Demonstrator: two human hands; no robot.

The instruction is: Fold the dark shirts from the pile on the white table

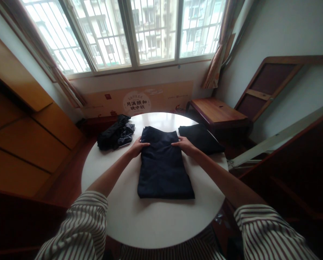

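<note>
A dark navy garment [162, 166] lies folded into a long rectangle in the middle of a round white table [129, 216]. My left hand [138, 146] rests on its left edge near the far end, fingers pressed flat on the cloth. My right hand [183, 145] rests on the right edge opposite, fingers also lying flat. Both arms reach out from striped sleeves.
A crumpled dark and grey pile of clothes [115, 136] sits at the table's far left. A folded black garment [201, 139] lies at the far right. A wooden side table [218, 112] stands beyond, under the window. Wooden cabinets line the left.
</note>
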